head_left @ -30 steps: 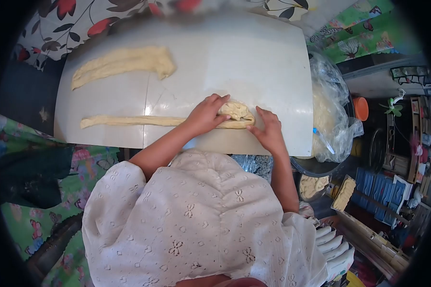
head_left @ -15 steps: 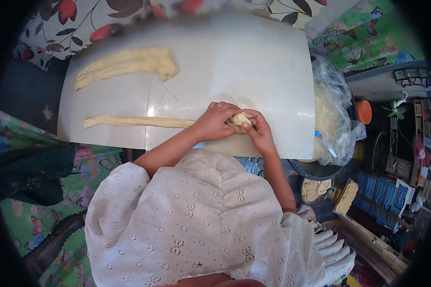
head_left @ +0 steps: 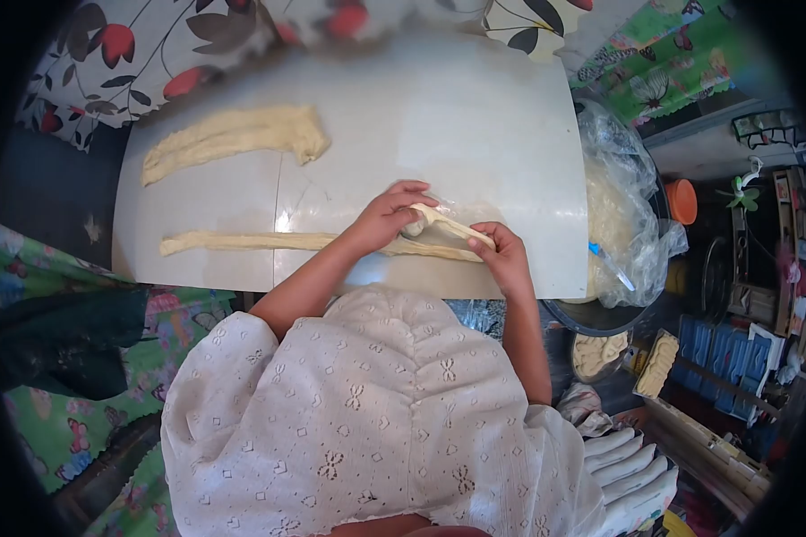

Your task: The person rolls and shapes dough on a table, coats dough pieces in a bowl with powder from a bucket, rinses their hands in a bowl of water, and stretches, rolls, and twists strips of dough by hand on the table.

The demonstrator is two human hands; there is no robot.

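Observation:
Between my hands a short strip of dough (head_left: 452, 225) is stretched at a slant above the table. My left hand (head_left: 392, 217) is closed on its left end, where the dough is bunched. Fingers and thumb of my right hand (head_left: 503, 258) pinch its right end. Just below them a long dough rope (head_left: 260, 241) lies along the table's near side, partly covered by my left forearm and running to my right hand. Farther back on the left rests a wide, flat slab of dough (head_left: 233, 140).
The pale table (head_left: 510, 116) spans the middle. At its right edge stands a dark basin (head_left: 613, 318) of dough under clear plastic (head_left: 636, 237), with a blue-handled tool (head_left: 611, 267) on it. An orange container (head_left: 681, 202) and trays of shaped dough (head_left: 600, 353) are farther right.
My right hand has moved right and slightly toward me, drawing the bunched dough into a strip. My left hand has shifted a little left and still holds the other end.

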